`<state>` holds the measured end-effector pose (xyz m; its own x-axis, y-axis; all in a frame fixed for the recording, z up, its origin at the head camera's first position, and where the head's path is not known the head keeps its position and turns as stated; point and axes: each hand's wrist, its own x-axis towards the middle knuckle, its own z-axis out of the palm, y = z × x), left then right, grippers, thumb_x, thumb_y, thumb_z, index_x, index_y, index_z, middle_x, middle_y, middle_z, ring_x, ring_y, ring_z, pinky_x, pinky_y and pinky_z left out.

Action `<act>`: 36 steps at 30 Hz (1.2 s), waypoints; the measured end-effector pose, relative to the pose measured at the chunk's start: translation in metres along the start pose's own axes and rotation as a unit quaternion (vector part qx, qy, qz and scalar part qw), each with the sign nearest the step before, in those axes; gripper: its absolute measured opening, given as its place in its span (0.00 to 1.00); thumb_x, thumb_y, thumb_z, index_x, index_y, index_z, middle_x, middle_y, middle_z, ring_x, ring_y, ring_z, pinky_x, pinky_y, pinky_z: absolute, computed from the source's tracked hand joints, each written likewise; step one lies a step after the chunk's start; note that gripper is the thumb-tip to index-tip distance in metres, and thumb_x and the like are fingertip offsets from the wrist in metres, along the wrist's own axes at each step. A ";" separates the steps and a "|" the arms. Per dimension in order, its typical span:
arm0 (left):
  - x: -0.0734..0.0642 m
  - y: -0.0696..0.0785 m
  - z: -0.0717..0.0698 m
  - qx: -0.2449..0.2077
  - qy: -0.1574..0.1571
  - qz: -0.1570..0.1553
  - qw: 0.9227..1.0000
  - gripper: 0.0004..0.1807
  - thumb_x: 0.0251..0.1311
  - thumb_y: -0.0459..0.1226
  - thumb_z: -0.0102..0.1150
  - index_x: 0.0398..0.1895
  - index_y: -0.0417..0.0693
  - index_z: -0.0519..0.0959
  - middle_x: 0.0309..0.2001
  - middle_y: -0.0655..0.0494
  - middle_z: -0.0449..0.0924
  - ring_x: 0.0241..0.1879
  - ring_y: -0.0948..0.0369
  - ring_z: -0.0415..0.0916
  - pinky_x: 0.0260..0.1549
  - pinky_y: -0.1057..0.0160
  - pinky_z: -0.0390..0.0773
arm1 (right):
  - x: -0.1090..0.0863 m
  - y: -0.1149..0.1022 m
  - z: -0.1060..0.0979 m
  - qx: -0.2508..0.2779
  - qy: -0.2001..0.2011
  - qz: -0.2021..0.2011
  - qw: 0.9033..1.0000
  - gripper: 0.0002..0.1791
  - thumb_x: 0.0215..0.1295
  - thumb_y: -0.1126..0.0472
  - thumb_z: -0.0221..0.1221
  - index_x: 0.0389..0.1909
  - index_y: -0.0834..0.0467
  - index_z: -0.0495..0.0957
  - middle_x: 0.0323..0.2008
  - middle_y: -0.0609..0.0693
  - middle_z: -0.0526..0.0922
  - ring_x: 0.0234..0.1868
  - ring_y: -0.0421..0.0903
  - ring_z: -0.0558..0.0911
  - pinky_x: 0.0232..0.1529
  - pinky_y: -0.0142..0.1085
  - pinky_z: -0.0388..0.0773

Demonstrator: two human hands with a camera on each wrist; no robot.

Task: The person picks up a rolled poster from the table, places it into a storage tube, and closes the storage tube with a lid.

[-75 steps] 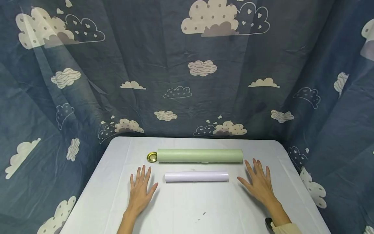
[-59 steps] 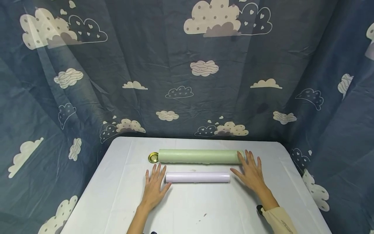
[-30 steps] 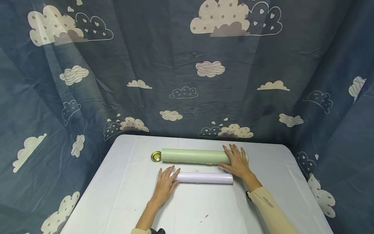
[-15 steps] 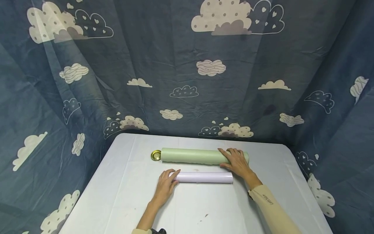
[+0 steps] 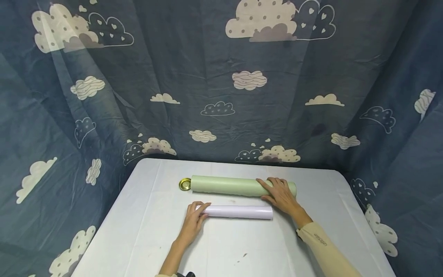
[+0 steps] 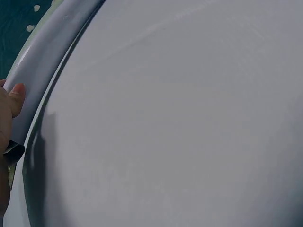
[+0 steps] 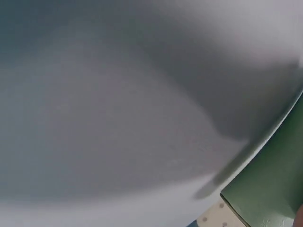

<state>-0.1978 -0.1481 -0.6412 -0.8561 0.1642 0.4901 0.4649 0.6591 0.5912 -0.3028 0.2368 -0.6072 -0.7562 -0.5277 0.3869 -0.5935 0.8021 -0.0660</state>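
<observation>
In the head view my left hand [image 5: 192, 223] grips the left end of a glossy lavender roll [image 5: 238, 211], its thumb on the near side and its fingers over the top. My right hand [image 5: 282, 196] holds a longer, thicker pale green roll [image 5: 225, 184] near its right end, fingers curled over it from above. Both rolls lie sideways on the white table, the green one behind the lavender one. The left wrist view catches the thumb [image 6: 17, 97] against the lavender roll [image 6: 42, 56]. Only the end of the green roll [image 7: 270, 179] shows in the right wrist view.
A small round gold dish-like thing [image 5: 185, 184] sits at the green roll's left end. The white table [image 5: 221, 246] bears a few small dark marks near the front. A dark blue curtain [image 5: 183, 77] with cloud prints hangs behind the table and at both sides.
Both hands have come in from open poses beside the rolls and taken hold of them. Just now the lavender roll has shifted slightly left, and the green roll's right end slightly right and nearer.
</observation>
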 end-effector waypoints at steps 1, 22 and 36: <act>0.000 0.000 -0.003 -0.005 0.002 -0.006 1.000 0.22 0.64 0.32 0.66 0.62 0.49 0.82 0.54 0.45 0.78 0.55 0.48 0.73 0.54 0.47 0.77 | -0.002 -0.001 -0.001 -0.006 0.006 -0.001 1.000 0.42 0.63 0.43 0.69 0.77 0.43 0.67 0.58 0.62 0.78 0.59 0.62 0.78 0.61 0.64 0.70; -0.024 -0.043 -0.086 -0.002 0.018 -0.129 0.991 0.20 0.67 0.29 0.63 0.62 0.46 0.82 0.57 0.40 0.75 0.59 0.43 0.71 0.58 0.37 0.75 | -0.088 0.031 -0.063 -0.034 0.116 0.042 0.992 0.45 0.50 0.46 0.71 0.74 0.43 0.71 0.57 0.66 0.77 0.56 0.68 0.76 0.55 0.67 0.68; -0.018 -0.063 -0.120 -0.004 0.050 -0.167 0.985 0.20 0.69 0.27 0.59 0.63 0.39 0.79 0.58 0.34 0.70 0.61 0.37 0.67 0.62 0.31 0.69 | -0.129 0.036 -0.087 -0.049 0.117 0.057 0.990 0.43 0.53 0.42 0.69 0.73 0.43 0.72 0.56 0.64 0.78 0.54 0.66 0.76 0.51 0.66 0.68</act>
<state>-0.1843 -0.2804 -0.6102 -0.9348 -0.1343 0.3288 0.1639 0.6581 0.7349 -0.2027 0.3586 -0.5797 -0.7252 -0.3626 0.5853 -0.4702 0.8818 -0.0362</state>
